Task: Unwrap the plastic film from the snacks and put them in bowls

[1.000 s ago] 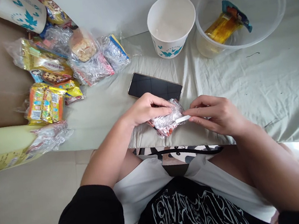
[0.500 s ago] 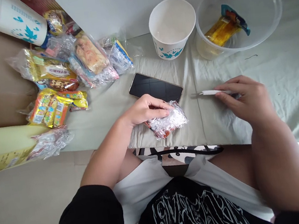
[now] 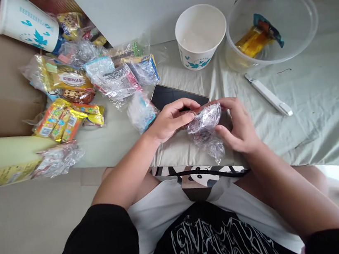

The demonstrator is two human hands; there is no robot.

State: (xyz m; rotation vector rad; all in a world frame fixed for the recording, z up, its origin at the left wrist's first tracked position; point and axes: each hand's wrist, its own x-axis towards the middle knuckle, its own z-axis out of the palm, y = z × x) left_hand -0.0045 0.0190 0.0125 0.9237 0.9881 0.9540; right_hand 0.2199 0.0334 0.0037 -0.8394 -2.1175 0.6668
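Observation:
My left hand [image 3: 176, 120] pinches the left side of a crinkled clear plastic wrapper [image 3: 204, 122]. My right hand [image 3: 237, 128] curls round the wrapper's right side, index finger behind it and thumb at its near edge. What is inside is mostly hidden; a little red shows by the fingers. Just behind my hands lies a black phone [image 3: 176, 96], partly covered. To the right, a white utility knife [image 3: 268, 95] rests on the cloth, apart from both hands. A clear and blue packet [image 3: 142, 111] lies beside my left wrist.
Several wrapped snacks [image 3: 69, 79] are heaped at the left, beside a tipped paper cup [image 3: 29, 26]. A white paper tub [image 3: 200, 39] stands at the back. Right of it, a clear plastic bowl [image 3: 298, 39] holds a yellow packet [image 3: 253, 41].
The utility knife has left my right hand and lies on the cloth. That hand has moved left to the wrapper. The bread-like snack is gone from the heap; a clear and blue packet now lies nearer.

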